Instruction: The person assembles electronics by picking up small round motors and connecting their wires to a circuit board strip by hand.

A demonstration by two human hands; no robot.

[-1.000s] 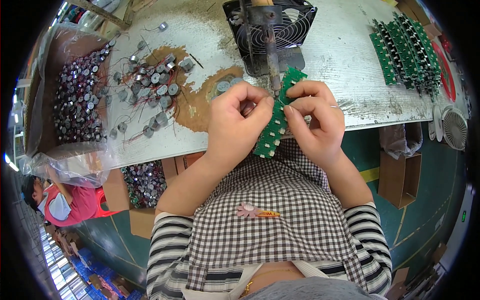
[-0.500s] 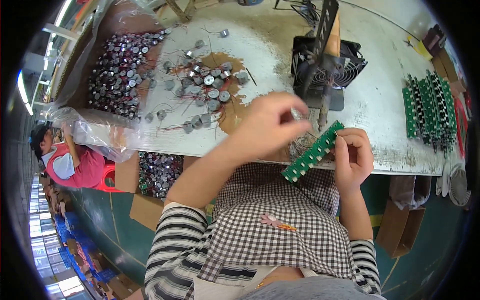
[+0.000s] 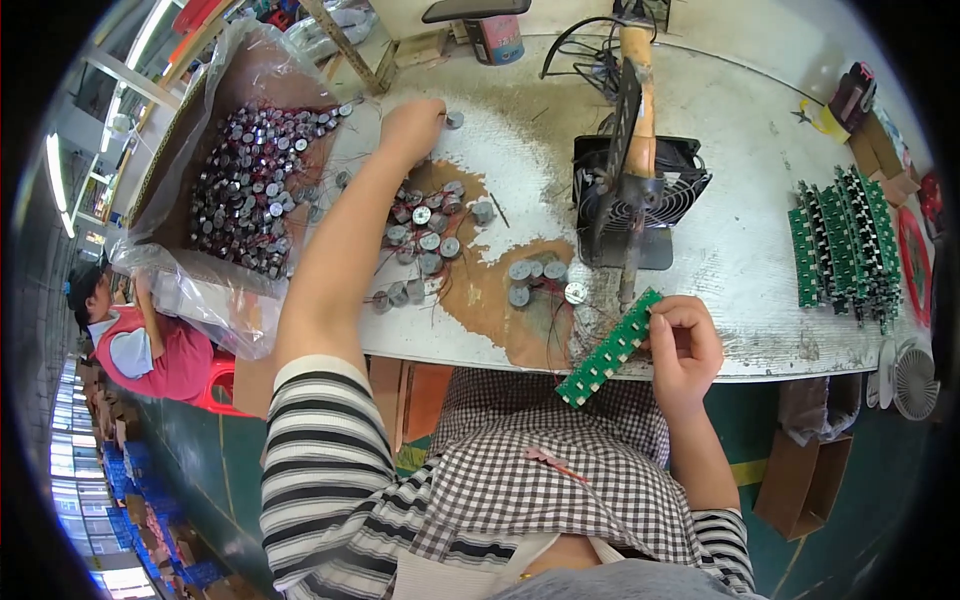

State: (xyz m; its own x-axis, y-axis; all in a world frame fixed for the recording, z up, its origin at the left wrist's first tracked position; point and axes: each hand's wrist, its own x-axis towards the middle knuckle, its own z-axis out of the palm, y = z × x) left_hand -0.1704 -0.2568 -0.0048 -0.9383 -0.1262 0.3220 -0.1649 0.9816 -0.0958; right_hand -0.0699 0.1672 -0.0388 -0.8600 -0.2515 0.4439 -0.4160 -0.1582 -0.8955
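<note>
My right hand (image 3: 688,350) pinches the upper end of a green circuit board strip (image 3: 608,350), which slants over the table's front edge. Just above the board points the tip of a soldering iron (image 3: 628,270), mounted on a stand. At the far left of the table is my left hand (image 3: 412,132), fingers curled together beside a small silver motor (image 3: 454,120); whether they hold its wire is hidden. A pile of similar round motors (image 3: 430,240) with thin wires lies near my left forearm. Several more motors (image 3: 537,270) sit left of the iron.
A plastic-lined carton (image 3: 160,170) full of motors stands at left. Behind the iron is a black fan (image 3: 680,180). Stacked green circuit boards (image 3: 848,245) lie at right. A tin (image 3: 497,40) stands at the back. A person in red (image 3: 150,340) is at far left.
My left hand has moved from beside the iron to the far left, by the lone motor. My right hand still holds the board. The view has shifted, showing motors left of the iron.
</note>
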